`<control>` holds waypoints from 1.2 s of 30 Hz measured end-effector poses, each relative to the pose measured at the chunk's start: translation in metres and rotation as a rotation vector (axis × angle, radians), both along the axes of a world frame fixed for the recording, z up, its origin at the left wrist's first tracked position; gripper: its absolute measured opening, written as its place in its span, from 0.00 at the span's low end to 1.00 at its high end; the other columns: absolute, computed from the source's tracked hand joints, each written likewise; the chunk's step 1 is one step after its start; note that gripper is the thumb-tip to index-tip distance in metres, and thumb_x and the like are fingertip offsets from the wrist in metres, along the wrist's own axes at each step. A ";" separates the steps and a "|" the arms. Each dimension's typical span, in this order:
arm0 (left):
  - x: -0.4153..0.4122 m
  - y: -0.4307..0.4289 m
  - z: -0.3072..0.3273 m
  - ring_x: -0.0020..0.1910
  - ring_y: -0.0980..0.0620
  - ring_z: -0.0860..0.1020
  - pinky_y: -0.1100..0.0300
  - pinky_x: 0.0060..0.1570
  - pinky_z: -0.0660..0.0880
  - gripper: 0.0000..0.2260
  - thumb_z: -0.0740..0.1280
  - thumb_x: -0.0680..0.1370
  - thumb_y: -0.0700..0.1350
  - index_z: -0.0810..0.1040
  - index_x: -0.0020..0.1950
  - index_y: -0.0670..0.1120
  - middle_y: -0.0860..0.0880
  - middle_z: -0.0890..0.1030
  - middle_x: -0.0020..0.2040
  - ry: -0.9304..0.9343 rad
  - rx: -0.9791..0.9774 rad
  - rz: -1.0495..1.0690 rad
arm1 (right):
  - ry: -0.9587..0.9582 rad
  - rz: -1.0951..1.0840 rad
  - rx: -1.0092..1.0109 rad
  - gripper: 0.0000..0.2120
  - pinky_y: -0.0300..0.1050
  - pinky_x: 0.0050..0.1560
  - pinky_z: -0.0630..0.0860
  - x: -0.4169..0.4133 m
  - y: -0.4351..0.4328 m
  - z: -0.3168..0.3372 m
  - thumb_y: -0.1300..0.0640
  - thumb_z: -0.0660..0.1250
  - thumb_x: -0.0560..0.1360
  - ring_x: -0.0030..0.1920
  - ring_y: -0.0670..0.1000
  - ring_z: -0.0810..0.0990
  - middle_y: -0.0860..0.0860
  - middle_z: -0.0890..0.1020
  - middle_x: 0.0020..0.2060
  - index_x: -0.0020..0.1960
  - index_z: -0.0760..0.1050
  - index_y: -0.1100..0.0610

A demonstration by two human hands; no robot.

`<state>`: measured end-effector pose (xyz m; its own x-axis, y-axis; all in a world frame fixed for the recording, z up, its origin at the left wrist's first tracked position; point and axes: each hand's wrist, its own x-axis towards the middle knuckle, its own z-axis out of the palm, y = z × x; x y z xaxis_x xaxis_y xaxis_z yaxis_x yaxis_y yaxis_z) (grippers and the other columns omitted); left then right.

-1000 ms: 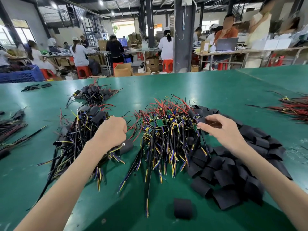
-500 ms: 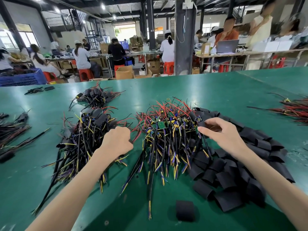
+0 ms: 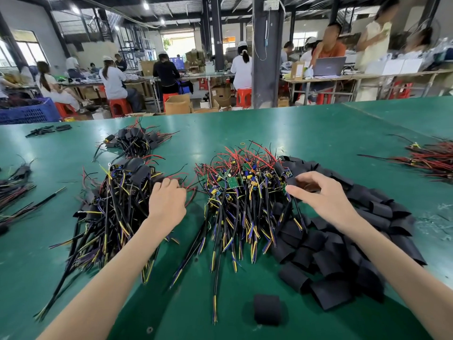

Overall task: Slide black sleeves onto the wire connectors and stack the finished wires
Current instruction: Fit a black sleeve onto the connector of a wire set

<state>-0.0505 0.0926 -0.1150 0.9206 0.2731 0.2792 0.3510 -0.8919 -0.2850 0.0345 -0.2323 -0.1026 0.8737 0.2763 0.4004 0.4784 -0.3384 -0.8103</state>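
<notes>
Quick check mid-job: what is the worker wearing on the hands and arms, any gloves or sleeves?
Nothing worn shows. The left hand and right hand are ungloved, and the left forearm and right forearm are uncovered to the picture's edge: no sleeves, cuffs, watch or wristband. Rings cannot be ruled out at this size.

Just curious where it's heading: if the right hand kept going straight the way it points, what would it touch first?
The middle pile of unsleeved wires, at its right edge. The right hand looks almost on it already, though depth is hard to judge.
</notes>
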 end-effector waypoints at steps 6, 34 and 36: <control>0.020 -0.027 0.022 0.57 0.44 0.71 0.50 0.59 0.65 0.11 0.60 0.79 0.47 0.80 0.53 0.46 0.45 0.77 0.54 -0.301 -0.276 -0.061 | -0.008 -0.004 0.000 0.09 0.29 0.43 0.71 0.001 0.000 -0.001 0.46 0.75 0.66 0.41 0.43 0.78 0.44 0.82 0.41 0.43 0.77 0.45; 0.040 -0.093 0.115 0.29 0.58 0.75 0.57 0.38 0.75 0.06 0.66 0.76 0.35 0.74 0.51 0.44 0.52 0.76 0.37 -0.775 -1.371 -0.433 | -0.038 -0.013 -0.015 0.11 0.25 0.41 0.69 0.002 0.003 -0.010 0.48 0.75 0.66 0.38 0.36 0.76 0.42 0.81 0.40 0.45 0.77 0.47; 0.033 -0.094 0.126 0.37 0.55 0.75 0.58 0.43 0.74 0.08 0.65 0.77 0.37 0.75 0.54 0.46 0.50 0.77 0.44 -0.755 -1.266 -0.491 | -0.062 -0.023 -0.007 0.10 0.26 0.42 0.70 0.003 0.003 -0.009 0.49 0.75 0.66 0.38 0.37 0.76 0.43 0.81 0.40 0.44 0.77 0.47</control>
